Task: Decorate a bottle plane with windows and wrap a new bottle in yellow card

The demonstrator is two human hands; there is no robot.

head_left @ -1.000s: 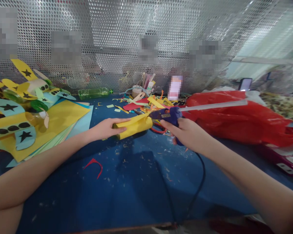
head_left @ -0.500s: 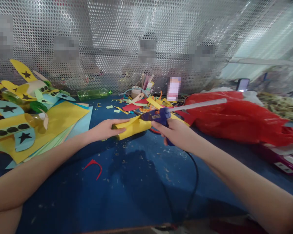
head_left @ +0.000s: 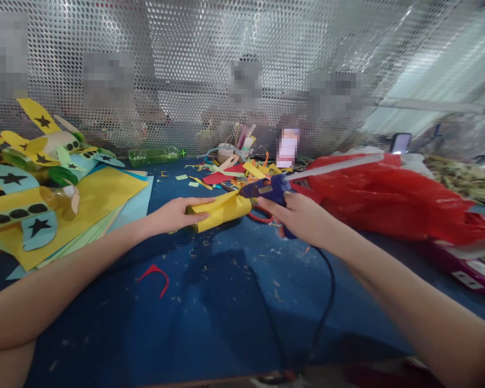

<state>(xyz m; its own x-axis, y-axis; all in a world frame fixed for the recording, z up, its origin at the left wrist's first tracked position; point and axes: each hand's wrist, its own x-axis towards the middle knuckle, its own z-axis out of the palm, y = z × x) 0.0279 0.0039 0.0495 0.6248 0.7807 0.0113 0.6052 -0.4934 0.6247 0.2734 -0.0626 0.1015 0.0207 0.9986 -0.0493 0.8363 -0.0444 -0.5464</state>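
My left hand grips the left end of a yellow paper roll, thumb in front and fingers over the top. The roll lies on its side and seems wrapped around a bottle, whose body is mostly hidden. In my right hand is a blue glue gun, its nozzle at the upper right edge of the yellow paper. A long, clear glue stick juts from the gun's back, and a black cord trails down from its handle. Red-handled scissors lie partly hidden behind the roll and the gun.
Paper-and-bottle planes and coloured paper sheets fill the left side. A green bottle lies at the back near paper scraps. At right are a red plastic bag and a purple power strip. A red scrap lies in front.
My right hand has drawn the glue gun slightly right, its nozzle moving along the paper's edge toward the roll's right end. My left hand and the roll stay put.
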